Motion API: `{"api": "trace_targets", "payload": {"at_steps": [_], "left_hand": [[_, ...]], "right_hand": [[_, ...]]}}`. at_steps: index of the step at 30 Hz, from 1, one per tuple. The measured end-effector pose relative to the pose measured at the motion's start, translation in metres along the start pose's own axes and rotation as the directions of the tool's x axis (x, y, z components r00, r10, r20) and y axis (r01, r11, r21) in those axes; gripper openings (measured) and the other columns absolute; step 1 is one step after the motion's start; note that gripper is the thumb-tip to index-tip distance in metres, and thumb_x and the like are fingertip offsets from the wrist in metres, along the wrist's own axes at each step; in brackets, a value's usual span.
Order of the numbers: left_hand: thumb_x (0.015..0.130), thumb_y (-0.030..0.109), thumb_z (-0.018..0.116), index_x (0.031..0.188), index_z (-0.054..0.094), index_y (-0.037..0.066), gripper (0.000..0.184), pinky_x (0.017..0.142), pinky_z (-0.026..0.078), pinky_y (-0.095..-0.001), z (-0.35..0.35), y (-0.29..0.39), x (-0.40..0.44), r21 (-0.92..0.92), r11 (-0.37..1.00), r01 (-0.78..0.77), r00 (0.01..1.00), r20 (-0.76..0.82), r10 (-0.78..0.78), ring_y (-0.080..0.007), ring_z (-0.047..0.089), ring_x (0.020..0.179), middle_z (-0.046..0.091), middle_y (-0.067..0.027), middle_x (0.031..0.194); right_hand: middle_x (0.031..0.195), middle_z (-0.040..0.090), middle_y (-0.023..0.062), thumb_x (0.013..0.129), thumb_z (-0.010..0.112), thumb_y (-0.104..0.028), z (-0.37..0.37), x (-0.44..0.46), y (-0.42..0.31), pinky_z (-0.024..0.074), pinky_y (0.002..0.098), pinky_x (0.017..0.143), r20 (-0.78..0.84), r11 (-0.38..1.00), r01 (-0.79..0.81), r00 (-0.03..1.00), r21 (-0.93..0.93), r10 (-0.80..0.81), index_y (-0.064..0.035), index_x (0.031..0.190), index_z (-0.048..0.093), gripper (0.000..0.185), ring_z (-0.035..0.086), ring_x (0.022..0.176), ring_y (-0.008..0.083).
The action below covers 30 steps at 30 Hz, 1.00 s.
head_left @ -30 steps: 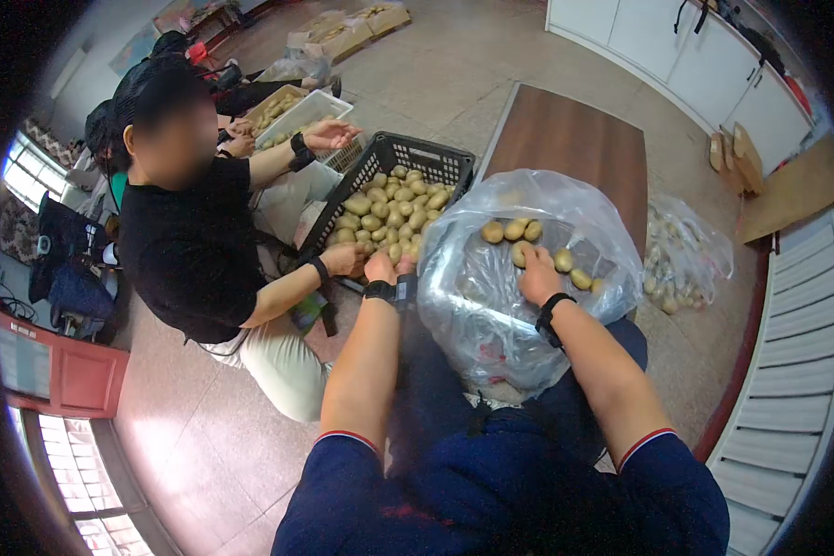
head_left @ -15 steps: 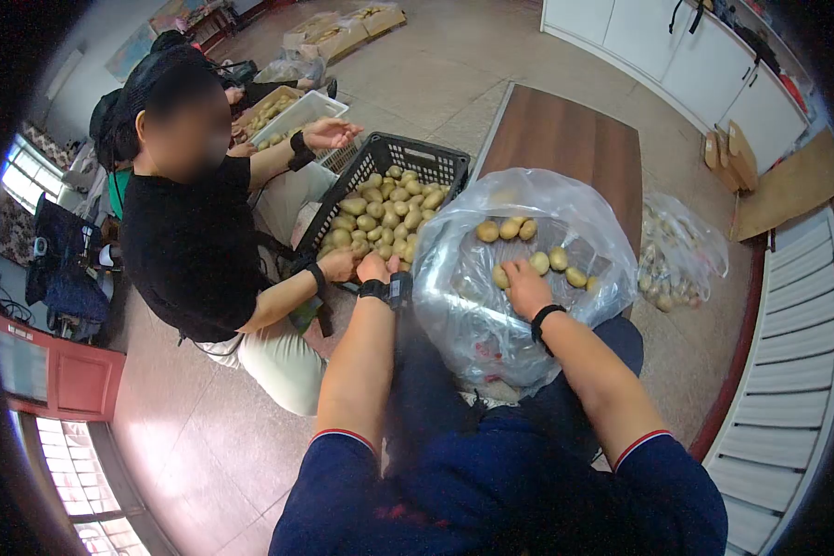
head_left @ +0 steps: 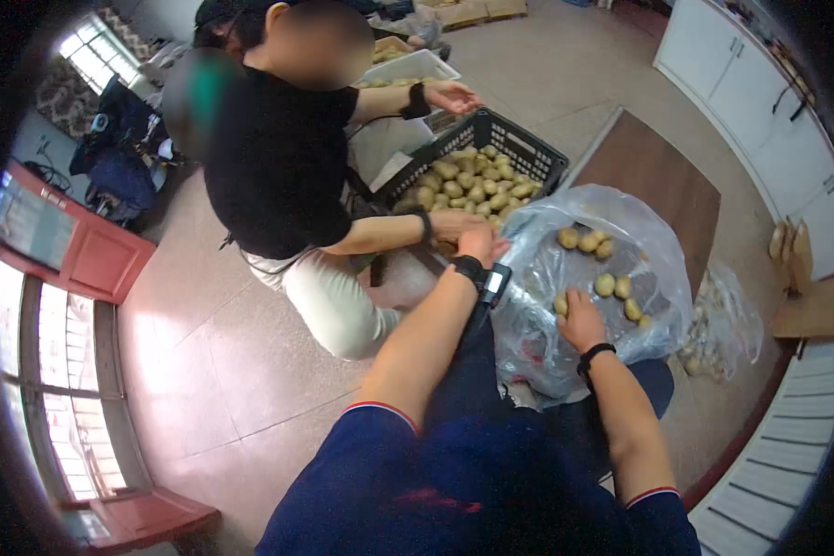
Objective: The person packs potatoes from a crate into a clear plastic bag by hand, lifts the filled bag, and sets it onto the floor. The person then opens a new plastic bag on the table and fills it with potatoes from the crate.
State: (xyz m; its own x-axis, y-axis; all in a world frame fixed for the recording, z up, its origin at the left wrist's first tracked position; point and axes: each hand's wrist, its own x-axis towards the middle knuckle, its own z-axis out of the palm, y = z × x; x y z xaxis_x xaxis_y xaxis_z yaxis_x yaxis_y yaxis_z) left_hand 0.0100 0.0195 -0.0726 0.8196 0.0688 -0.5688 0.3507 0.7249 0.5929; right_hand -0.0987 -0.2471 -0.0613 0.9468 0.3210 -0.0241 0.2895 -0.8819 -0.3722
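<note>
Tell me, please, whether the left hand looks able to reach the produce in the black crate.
Probably yes: the left hand is near the open black crate, its produce uncovered, though a co-worker's hand is close.

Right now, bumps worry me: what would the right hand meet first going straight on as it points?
The right hand would probably meet the wall of the clear plastic bag first, beyond the oval yellow-brown produce it holds; depth is unclear.

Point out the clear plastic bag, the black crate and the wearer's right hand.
Clear plastic bag (head_left: 523,320): head view, its left wall.
Black crate (head_left: 524,148): head view, its far wall.
Right hand (head_left: 584,324): head view, back of the hand.
</note>
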Motion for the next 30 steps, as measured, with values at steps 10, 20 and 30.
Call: {"api": "trace_targets", "payload": {"at_steps": [10,20,30], "left_hand": [[0.088,0.015,0.055,0.102,0.052,0.005,0.017,0.065,0.057,-0.0412,0.032,0.003,-0.038,0.211,0.977,0.03,0.998,0.05,-0.042,-0.0268,0.061,0.076,0.055,-0.0081,0.088],[0.09,0.022,0.057,0.117,0.047,0.004,0.034,0.074,0.055,-0.0416,0.035,0.001,-0.038,0.41,0.906,0.105,0.981,0.105,-0.161,-0.0303,0.06,0.086,0.054,-0.0096,0.104],[0.096,0.033,0.05,0.119,0.045,0.006,0.036,0.076,0.056,-0.0456,0.05,-0.005,-0.046,0.518,0.824,0.231,0.899,0.209,-0.384,-0.0344,0.062,0.095,0.055,-0.0147,0.113]], "right_hand": [[0.108,0.055,0.0252,0.08,0.058,-0.021,0.003,0.0,-0.001,0.05,0.0508,0.079,0.114,0.981,-0.184,0.975,-0.061,0.19,-0.0084,0.116,0.046,0.04,0.061,0.093,0.0417],[0.103,0.063,0.0236,0.085,0.059,-0.026,-0.007,0.022,0.001,0.0491,0.046,0.078,-0.009,0.9,-0.297,0.949,0.32,0.316,-0.0058,0.115,0.051,0.038,0.062,0.09,0.0407],[0.082,0.066,0.0173,0.092,0.057,-0.036,-0.022,0.065,-0.048,0.0491,0.0423,0.066,0.183,0.485,-0.242,0.969,0.84,0.167,0.0027,0.105,0.058,0.041,0.064,0.074,0.0312]]}}
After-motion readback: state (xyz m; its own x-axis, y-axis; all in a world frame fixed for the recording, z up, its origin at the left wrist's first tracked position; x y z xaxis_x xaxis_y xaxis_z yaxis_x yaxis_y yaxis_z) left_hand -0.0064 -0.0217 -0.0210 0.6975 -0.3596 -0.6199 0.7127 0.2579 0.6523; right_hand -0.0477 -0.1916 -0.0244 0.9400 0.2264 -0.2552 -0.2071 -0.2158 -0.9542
